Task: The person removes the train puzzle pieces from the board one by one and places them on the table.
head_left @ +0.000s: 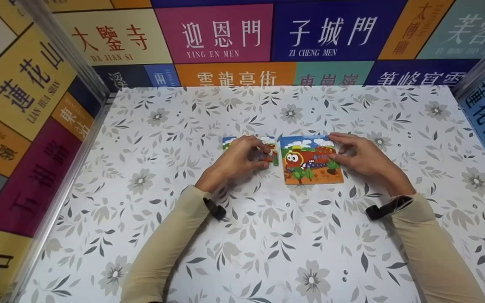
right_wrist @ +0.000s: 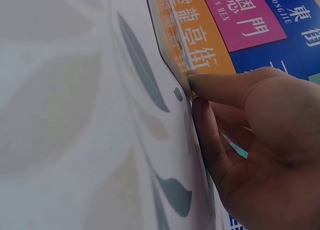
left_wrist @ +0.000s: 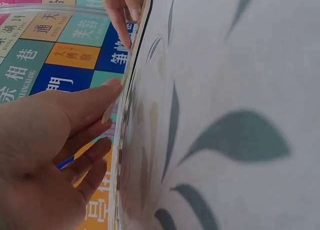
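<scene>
In the head view a square train picture point(head_left: 310, 168) lies flat on the table, showing a red engine with eyes, clouds and trees. My right hand point(head_left: 362, 155) holds it at its right side, thumb on the side edge and index finger at the far corner. To its left, across a narrow gap, lies a jigsaw puzzle point(head_left: 230, 140) with a similar sky and a notched edge, mostly covered by my left hand point(head_left: 238, 158). The left thumb and fingers stand apart over its right part. In the left wrist view the left fingers point(left_wrist: 92, 162) are loosely bent.
A white tablecloth point(head_left: 310, 244) with grey leaves and flowers covers the table. Colourful panels point(head_left: 221, 33) with place names stand along the back and both sides. A dark band point(head_left: 215, 208) is strapped round the left wrist, and another band point(head_left: 387, 207) round the right.
</scene>
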`<state>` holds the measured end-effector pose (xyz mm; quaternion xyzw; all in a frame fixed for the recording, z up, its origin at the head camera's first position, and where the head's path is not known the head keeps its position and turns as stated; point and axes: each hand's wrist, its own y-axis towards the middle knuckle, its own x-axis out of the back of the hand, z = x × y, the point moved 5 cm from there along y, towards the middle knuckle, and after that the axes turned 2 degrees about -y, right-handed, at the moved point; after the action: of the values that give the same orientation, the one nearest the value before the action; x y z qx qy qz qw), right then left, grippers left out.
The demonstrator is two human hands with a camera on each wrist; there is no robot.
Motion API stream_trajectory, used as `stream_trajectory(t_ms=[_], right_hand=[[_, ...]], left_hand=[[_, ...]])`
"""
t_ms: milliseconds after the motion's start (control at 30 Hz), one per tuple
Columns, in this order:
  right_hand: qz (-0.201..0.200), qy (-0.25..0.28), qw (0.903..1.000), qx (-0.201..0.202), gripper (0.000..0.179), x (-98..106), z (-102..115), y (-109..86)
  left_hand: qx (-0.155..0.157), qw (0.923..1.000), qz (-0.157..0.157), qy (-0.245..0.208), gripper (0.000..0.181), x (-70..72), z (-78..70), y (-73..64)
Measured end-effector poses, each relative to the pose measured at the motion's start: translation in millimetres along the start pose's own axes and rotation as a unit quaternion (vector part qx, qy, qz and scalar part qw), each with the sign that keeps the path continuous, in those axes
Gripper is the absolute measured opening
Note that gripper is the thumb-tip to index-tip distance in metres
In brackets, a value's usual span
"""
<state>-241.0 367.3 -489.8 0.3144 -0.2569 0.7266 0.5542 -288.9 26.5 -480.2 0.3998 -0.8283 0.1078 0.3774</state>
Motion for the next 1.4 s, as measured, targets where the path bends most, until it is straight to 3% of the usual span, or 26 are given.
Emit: stream_trajectory(t_ms=[267,700,1100,1400], right_hand=[[0.009,-0.018,0.9997,-0.011,0.06,-3.0,0.1,-1.1],[0.024,-0.04,0.9986,0.026,0.056,-3.6,7.4,-2.9],[0.011,-0.036,0.9991,0.018,0.05,-5.0,7.6,-1.3],[0.021,-0.044,0.9988,0.007,0.052,-5.4,7.0,0.7]], left_hand=[[0.014,0.9996,0.021,0.014,0.034,-0.8,2.1,-0.7],[0.029,0.9991,0.028,0.014,0.03,-0.9,2.4,-2.2],[0.024,0.9989,0.033,0.024,0.031,-1.7,1.2,-2.9],[-0.013,0.9978,0.046,0.046,0.035,-1.0,-12.4,1.5]])
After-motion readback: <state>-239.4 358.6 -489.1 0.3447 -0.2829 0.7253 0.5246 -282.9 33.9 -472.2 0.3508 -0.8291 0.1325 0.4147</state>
